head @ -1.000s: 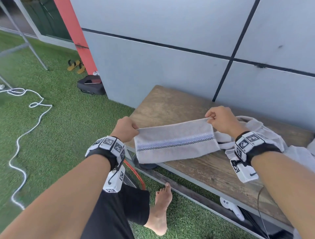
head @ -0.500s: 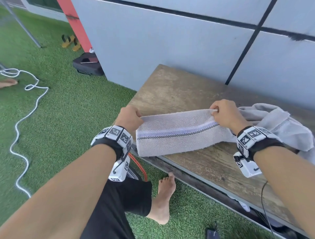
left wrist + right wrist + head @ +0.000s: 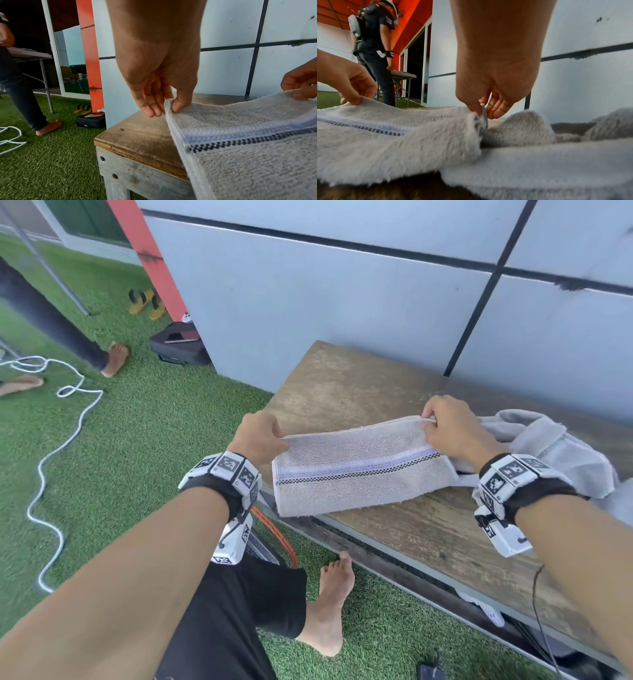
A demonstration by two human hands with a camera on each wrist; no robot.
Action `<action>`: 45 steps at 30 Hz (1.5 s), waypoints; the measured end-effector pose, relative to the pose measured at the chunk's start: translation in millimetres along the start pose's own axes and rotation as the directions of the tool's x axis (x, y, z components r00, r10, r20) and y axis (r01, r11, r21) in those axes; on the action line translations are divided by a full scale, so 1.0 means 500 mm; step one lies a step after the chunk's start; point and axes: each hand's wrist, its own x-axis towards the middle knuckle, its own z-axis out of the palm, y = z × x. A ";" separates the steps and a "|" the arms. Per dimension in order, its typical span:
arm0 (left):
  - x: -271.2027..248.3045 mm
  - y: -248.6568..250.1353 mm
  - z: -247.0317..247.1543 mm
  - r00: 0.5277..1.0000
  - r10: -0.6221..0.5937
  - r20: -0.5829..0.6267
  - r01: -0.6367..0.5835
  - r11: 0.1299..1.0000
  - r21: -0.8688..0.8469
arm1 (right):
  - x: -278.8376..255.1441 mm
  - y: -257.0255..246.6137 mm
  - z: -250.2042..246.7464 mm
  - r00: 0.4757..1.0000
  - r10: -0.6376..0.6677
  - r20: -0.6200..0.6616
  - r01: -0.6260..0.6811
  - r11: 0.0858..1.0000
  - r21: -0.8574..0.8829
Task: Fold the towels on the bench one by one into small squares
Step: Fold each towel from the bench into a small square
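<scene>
A pale grey towel (image 3: 359, 474) with a blue band and a black checked stripe is stretched between my hands over the wooden bench (image 3: 342, 392). Its lower edge lies on the bench near the front edge. My left hand (image 3: 263, 436) pinches the towel's upper left corner (image 3: 169, 106) between thumb and fingers. My right hand (image 3: 445, 426) pinches the upper right corner (image 3: 482, 112) in the same way. More crumpled grey towels (image 3: 555, 450) lie in a heap on the bench just right of my right hand.
A grey panelled wall (image 3: 342, 302) stands right behind the bench. On the artificial grass lie a white cord (image 3: 61, 419), a black case (image 3: 178, 347) and yellow sandals (image 3: 145, 302). Another person's bare foot (image 3: 114, 359) is at the left. My own bare foot (image 3: 329, 594) is below the bench edge.
The towel, held by both upper corners all along, has come down towards the bench, and its lower edge now lies on the wood. The head view has shifted.
</scene>
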 end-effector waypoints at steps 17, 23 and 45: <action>-0.155 0.173 -0.148 0.925 0.376 -0.057 -0.377 0.926 -0.021 | -0.296 0.026 -0.295 0.991 0.110 -0.071 -0.104 0.991 0.081; -0.160 0.249 -0.116 0.863 0.484 -0.147 -0.487 0.873 0.017 | -0.360 0.063 -0.319 0.949 0.211 -0.235 -0.189 0.976 0.113; -0.193 0.092 0.195 0.971 0.157 0.180 -0.175 0.981 0.088 | -0.542 0.131 -0.021 0.829 0.544 0.127 -0.558 0.818 0.140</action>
